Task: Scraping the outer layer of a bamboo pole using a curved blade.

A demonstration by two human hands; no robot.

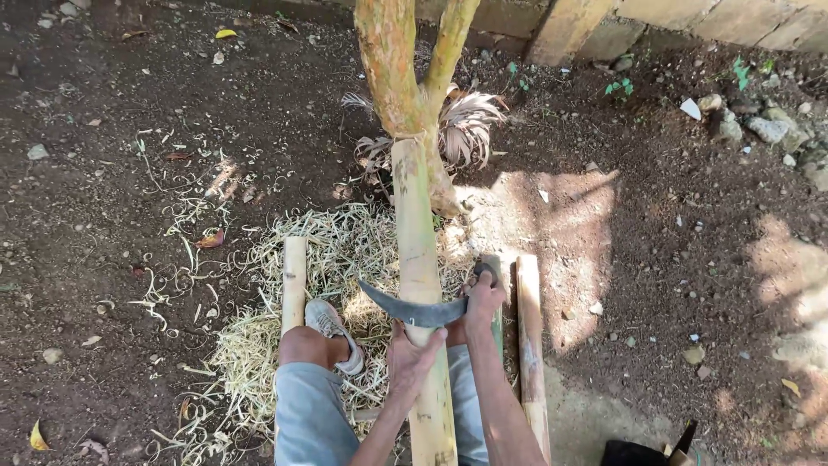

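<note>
1. Gripping the bamboo pole [417, 259], left hand [412, 355] is wrapped round it just below the blade.
2. Right hand [483, 298] closed on the handle of the curved knife [412, 309]; blade lies across the pole.
3. Pole leans up against the tree trunk [392, 69].
4. 2 shorter bamboo pieces [294, 280] flank it on a heap of shavings [246, 345].
</note>
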